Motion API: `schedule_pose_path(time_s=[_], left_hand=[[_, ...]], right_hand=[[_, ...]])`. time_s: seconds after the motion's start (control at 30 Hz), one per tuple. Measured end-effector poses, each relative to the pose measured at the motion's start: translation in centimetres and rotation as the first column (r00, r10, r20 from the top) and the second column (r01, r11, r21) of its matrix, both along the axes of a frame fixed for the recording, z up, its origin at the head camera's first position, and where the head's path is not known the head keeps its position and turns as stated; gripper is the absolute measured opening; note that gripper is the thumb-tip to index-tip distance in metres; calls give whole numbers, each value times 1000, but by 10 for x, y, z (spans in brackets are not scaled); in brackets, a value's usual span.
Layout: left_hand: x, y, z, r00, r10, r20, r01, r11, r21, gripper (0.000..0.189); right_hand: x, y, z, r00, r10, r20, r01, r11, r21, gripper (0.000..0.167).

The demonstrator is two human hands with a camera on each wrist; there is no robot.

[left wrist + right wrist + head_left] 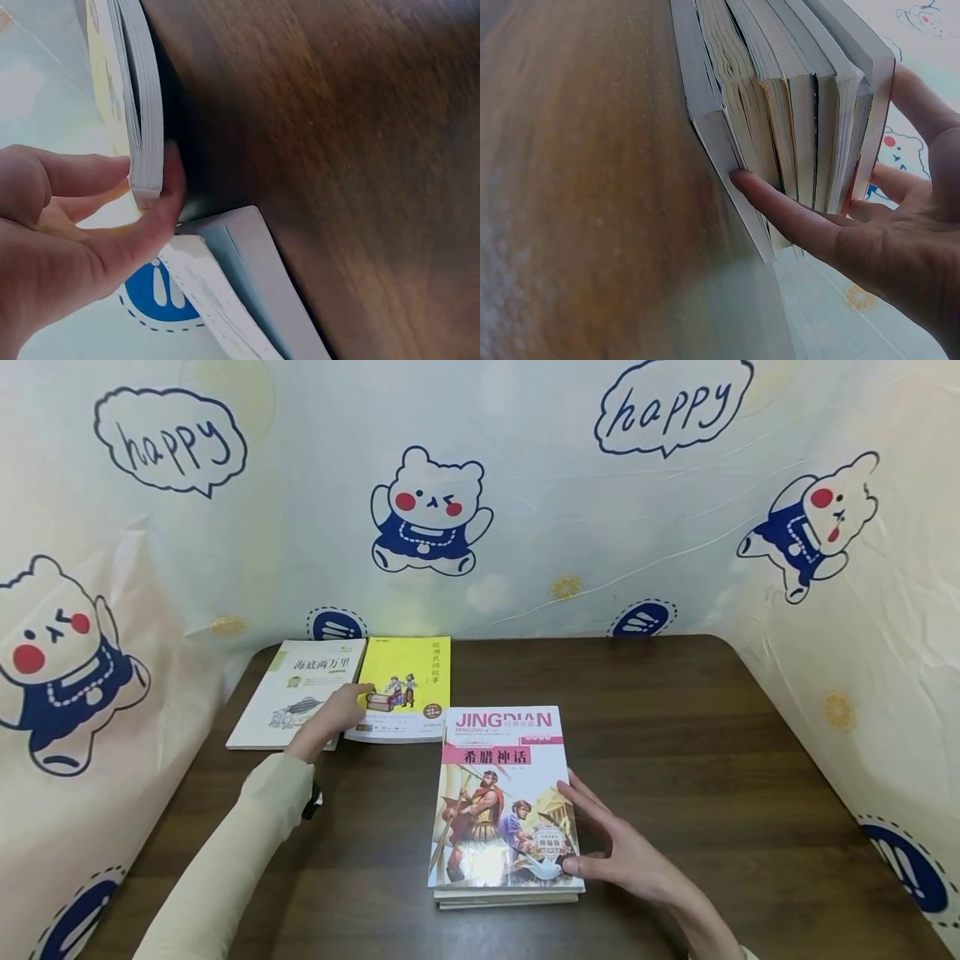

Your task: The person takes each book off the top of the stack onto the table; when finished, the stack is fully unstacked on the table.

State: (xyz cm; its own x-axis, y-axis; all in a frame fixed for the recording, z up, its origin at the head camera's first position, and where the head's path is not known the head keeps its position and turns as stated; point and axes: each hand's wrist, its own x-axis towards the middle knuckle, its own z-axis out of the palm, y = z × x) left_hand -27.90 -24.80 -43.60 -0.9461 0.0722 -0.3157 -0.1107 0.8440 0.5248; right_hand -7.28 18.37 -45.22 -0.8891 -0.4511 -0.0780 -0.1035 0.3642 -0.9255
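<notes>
My left hand (339,712) pinches the near edge of a yellow paperback (405,668). Its page block (146,97) sits between thumb and fingers in the left wrist view. To the left of it lies a white book (258,714) with a ship drawing. My right hand (633,852) rests against the right side of a book stack, whose top book (502,810) has a white and pink cover with a warrior. In the right wrist view this hand's spread fingers (802,221) touch the sides of several stacked books (780,105).
All the books lie on a dark wooden table (660,718). Behind it and at its sides hangs a pale cloth (525,527) printed with bears and the word happy.
</notes>
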Motion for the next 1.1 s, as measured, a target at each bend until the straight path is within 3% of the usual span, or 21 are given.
schedule_pose_path(time_s=[0.17,0.4,0.63,0.77,0.93,1.1], left_hand=[[3,4,2,991,-43,-125,37,998,-50,58],[12,17,14,959,-45,-279,36,999,-38,52],[24,23,17,956,-79,-282,77,997,-17,49],[32,25,18,944,-86,-317,95,995,12,49],[46,27,29,925,-103,-366,137,988,66,48],[68,34,45,927,-131,-350,194,969,150,51]], right_hand=[[0,-1,0,1000,2,12,-2,1000,0,83],[-1,0,0,1000,-3,1,3,1000,-5,85],[-1,0,-2,1000,2,-12,-2,1000,9,84],[-1,0,-2,1000,0,8,-1,1000,5,84],[0,0,-2,1000,7,-6,-7,1000,-2,84],[0,0,-1,1000,3,2,-3,1000,-1,84]])
